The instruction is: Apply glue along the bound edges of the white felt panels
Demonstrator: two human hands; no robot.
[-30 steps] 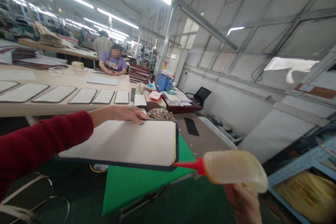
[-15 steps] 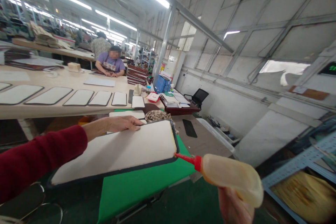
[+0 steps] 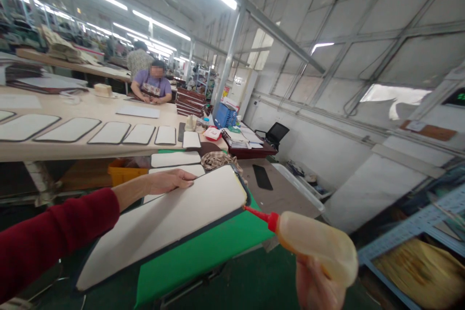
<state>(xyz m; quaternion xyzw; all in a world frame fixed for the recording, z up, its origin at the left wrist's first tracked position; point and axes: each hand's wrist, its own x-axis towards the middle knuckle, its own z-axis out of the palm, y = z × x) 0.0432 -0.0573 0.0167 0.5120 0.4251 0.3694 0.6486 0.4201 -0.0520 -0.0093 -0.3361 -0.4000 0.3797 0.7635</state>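
A large white panel with a dark edge (image 3: 167,220) lies tilted over a green surface (image 3: 203,247). My left hand (image 3: 170,181) grips the panel's far edge, thumb on its white face. My right hand (image 3: 319,283) is wrapped round a translucent squeeze bottle (image 3: 316,242) holding yellowish liquid. The bottle's red nozzle (image 3: 259,214) points left, its tip at the panel's right near corner. A thin yellowish line shows along the panel's right end.
Smaller dark-edged white panels (image 3: 109,132) lie in a row on the long table (image 3: 90,152). Behind it a person in purple (image 3: 152,85) works near stacked brown pieces (image 3: 189,101). A yellow crate (image 3: 127,174) sits underneath. Blue shelving (image 3: 410,232) stands at right.
The panel has turned, its left end swinging down toward me. My left hand has moved slightly left and down. The bottle has shifted slightly left, its tip still at the corner.
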